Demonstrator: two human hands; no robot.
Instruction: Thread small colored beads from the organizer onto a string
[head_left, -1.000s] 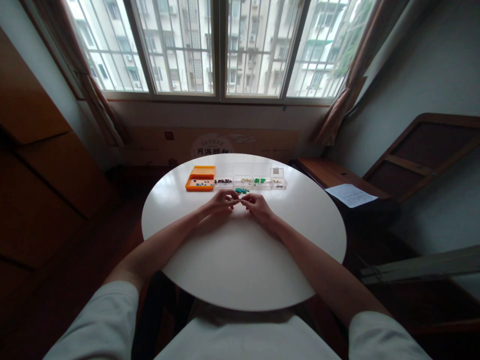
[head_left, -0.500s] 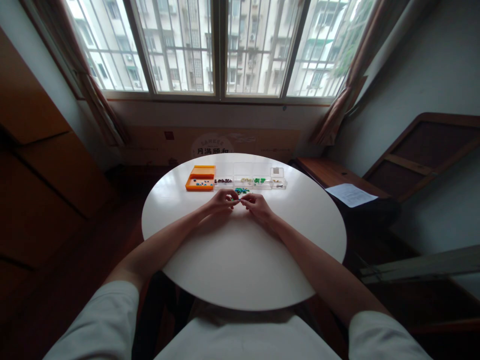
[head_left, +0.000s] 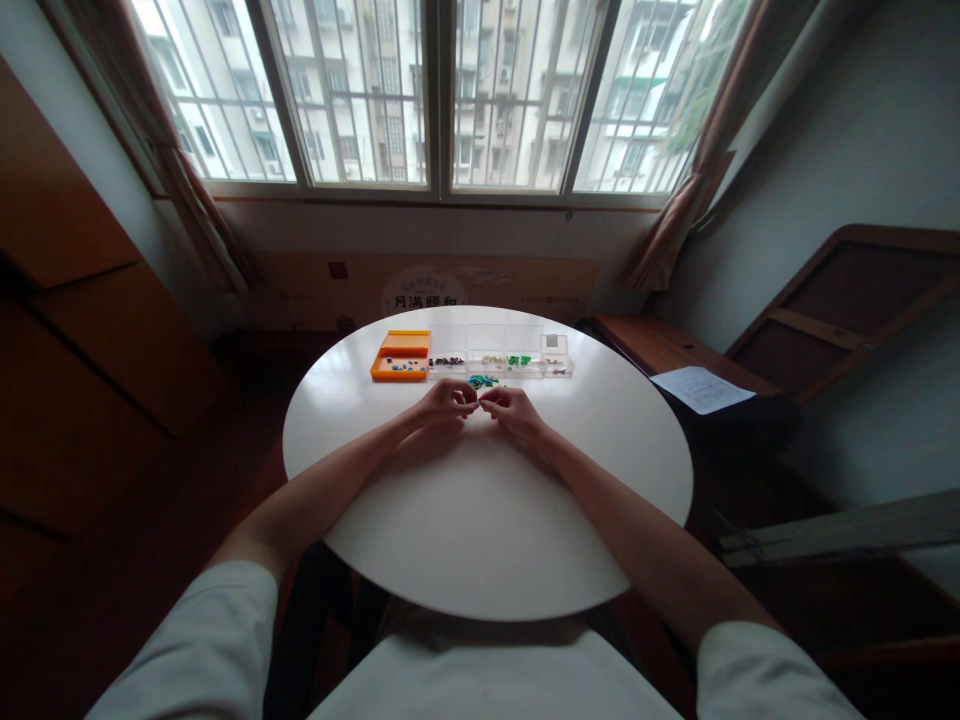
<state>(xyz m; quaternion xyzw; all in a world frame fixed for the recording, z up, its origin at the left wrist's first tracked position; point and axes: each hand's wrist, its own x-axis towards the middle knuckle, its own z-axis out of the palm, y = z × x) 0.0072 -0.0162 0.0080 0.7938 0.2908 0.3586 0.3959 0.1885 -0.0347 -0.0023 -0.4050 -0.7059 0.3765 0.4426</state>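
My left hand (head_left: 448, 400) and my right hand (head_left: 511, 408) meet fingertip to fingertip over the round white table (head_left: 480, 520). Both are closed in a pinch around a tiny blue-green piece (head_left: 478, 402), mostly covered by the fingers; its exact kind is too small to make out. Just beyond the fingertips lies a loose pile of small green and blue pieces (head_left: 484, 381). Behind and to the left stands an orange box (head_left: 400, 376) with its lid raised and several little blue pieces inside.
Clear plastic compartments (head_left: 486, 372) stand in a row right of the orange box, holding dark, cream and green bits. A small clear case (head_left: 554, 343) ends the row. Farther right, a paper sheet (head_left: 703, 390) lies on a low wooden surface (head_left: 660, 345). A barred window is ahead.
Both hands keep nearly the same place, with only slight finger movement around the tiny piece. Less of the piece shows between the fingertips now.
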